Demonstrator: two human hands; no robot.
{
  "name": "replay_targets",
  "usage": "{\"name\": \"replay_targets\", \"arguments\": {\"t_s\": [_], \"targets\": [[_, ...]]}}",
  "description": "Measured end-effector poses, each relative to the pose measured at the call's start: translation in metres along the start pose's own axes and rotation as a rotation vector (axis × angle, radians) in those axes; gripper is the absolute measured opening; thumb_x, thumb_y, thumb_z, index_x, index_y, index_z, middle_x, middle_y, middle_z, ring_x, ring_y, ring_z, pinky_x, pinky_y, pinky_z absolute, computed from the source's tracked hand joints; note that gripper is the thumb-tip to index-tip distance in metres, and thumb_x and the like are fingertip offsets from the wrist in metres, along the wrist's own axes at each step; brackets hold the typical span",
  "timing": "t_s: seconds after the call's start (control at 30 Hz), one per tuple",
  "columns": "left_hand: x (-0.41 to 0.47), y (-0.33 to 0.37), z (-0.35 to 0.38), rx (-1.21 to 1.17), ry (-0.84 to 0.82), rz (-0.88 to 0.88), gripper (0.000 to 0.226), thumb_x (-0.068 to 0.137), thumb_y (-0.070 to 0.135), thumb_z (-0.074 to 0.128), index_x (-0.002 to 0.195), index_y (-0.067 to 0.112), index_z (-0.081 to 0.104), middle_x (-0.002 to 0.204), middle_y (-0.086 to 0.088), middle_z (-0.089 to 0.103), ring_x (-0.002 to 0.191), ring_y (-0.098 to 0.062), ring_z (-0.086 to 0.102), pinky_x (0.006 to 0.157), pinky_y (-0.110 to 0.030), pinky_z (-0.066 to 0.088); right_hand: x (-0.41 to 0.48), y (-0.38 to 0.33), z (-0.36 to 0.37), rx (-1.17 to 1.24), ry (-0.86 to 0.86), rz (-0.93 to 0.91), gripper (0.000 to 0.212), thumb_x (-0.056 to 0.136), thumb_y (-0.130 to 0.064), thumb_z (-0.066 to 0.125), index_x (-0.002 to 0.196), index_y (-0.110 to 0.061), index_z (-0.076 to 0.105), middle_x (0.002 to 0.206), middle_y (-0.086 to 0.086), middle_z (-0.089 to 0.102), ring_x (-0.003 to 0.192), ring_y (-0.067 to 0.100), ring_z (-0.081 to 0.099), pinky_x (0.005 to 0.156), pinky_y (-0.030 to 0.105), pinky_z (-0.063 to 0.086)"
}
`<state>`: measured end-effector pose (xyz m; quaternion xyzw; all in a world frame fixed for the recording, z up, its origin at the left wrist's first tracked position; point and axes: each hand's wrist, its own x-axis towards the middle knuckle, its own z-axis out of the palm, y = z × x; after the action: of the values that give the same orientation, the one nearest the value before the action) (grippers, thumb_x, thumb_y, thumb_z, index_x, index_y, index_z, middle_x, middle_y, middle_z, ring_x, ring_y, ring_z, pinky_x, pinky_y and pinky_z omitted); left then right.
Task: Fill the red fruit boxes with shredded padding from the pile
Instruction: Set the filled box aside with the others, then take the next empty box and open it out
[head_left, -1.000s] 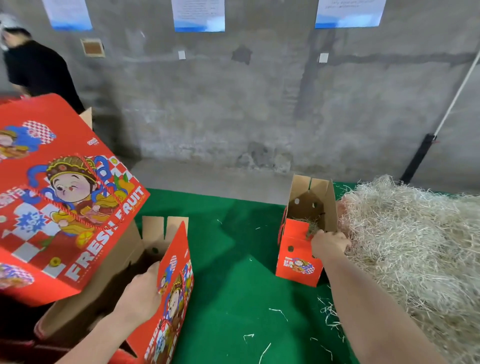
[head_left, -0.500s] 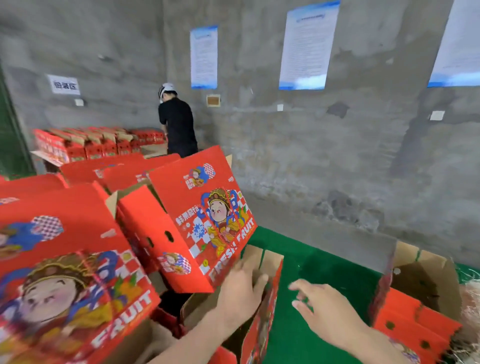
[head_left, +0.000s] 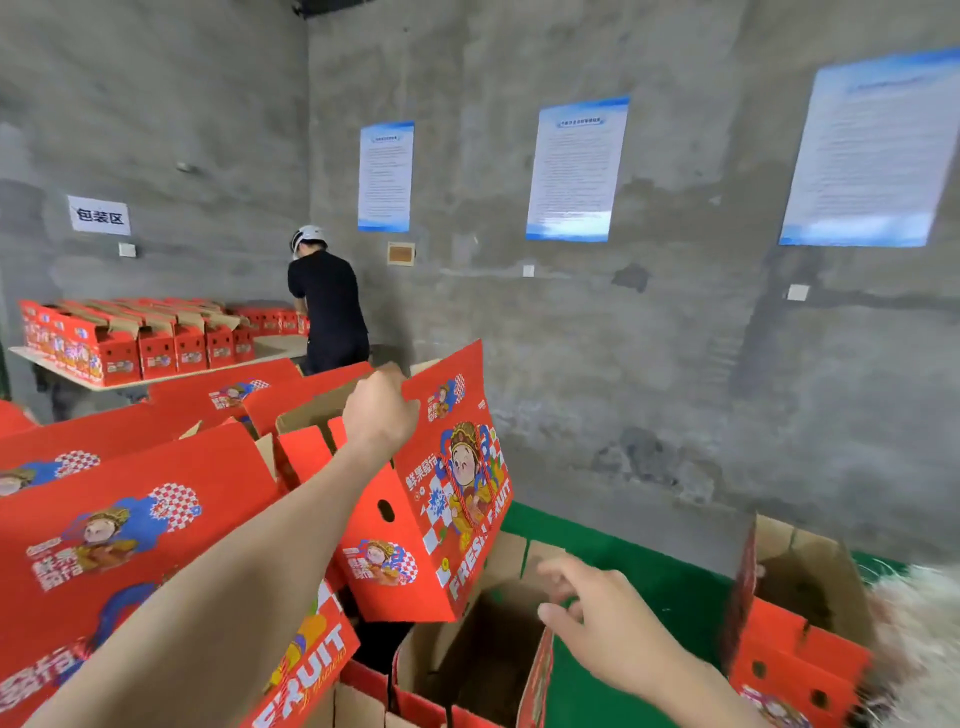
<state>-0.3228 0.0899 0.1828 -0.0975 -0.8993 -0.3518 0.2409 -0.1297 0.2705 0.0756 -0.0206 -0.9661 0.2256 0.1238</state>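
Curling over the top edge of a tilted red box (head_left: 441, 519) mid-frame, my left grip (head_left: 382, 410) hides its fingertips behind it. My right grip (head_left: 613, 623), spread and blurred, hovers by an open box (head_left: 467, 649) at bottom centre; the padding pile (head_left: 919, 649) is blurred and cut off at the right edge.

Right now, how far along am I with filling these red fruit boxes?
Nothing looks finished: the far-right box by the padding pile stands open, fill unclear. In hand: your left hand grips the tilted box by its top edge; right hand open. Left: the bare open box beneath it.
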Motion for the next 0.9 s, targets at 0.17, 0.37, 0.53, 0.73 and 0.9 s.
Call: {"name": "replay_targets", "arguments": {"t_s": [0.17, 0.37, 0.53, 0.73, 0.9], "targets": [[-0.068, 0.043, -0.018, -0.005, 0.276, 0.741, 0.01, 0.076, 0.003, 0.067, 0.085, 0.006, 0.071, 0.061, -0.013, 0.067, 0.055, -0.033, 0.063, 0.057, -0.032, 0.049, -0.007, 0.01, -0.063, 0.934, 0.151, 0.401, 0.062, 0.079, -0.051, 0.062, 0.132, -0.03, 0.036, 0.121, 0.004, 0.054, 0.095, 0.025, 0.063, 0.077, 0.039, 0.055], [-0.15, 0.053, -0.029, -0.195, 0.33, 1.314, 0.031, 0.076, 0.002, 0.051, 0.101, 0.014, 0.064, 0.063, -0.002, 0.066, 0.047, -0.021, 0.057, 0.064, -0.034, 0.037, -0.064, 0.084, -0.182, 1.239, 0.531, 0.448, 0.068, 0.069, -0.068, 0.055, 0.117, -0.021, 0.059, 0.113, 0.013, 0.062, 0.108, 0.036, 0.058, 0.098, 0.055, 0.038], [-0.215, 0.068, -0.012, -0.458, 0.144, 1.421, 0.026, 0.081, 0.006, 0.052, 0.104, 0.014, 0.057, 0.077, -0.003, 0.071, 0.064, -0.014, 0.057, 0.067, -0.032, 0.042, -0.168, 0.136, -0.207, 1.024, 0.414, 0.495, 0.06, 0.067, -0.04, 0.068, 0.121, -0.015, 0.059, 0.108, 0.016, 0.065, 0.096, 0.038, 0.062, 0.088, 0.05, 0.048], [-0.301, 0.048, 0.04, -0.556, -0.203, 1.452, 0.042, 0.096, 0.014, 0.038, 0.082, 0.002, 0.075, 0.078, -0.003, 0.072, 0.06, -0.018, 0.062, 0.063, -0.028, 0.046, -0.253, 0.168, -0.149, 0.887, 0.178, 0.862, 0.045, 0.068, -0.05, 0.062, 0.101, -0.019, 0.065, 0.095, 0.005, 0.07, 0.084, 0.022, 0.067, 0.063, 0.043, 0.055], [-0.367, -0.011, 0.075, -0.417, -0.586, 1.44, 0.032, 0.094, 0.018, 0.042, 0.089, 0.014, 0.073, 0.074, 0.006, 0.07, 0.06, -0.014, 0.063, 0.059, -0.022, 0.049, -0.305, 0.165, -0.042, 0.742, -0.102, 1.106, 0.069, 0.073, -0.048, 0.065, 0.126, -0.008, 0.047, 0.118, 0.018, 0.059, 0.106, 0.034, 0.06, 0.084, 0.048, 0.051]]}}
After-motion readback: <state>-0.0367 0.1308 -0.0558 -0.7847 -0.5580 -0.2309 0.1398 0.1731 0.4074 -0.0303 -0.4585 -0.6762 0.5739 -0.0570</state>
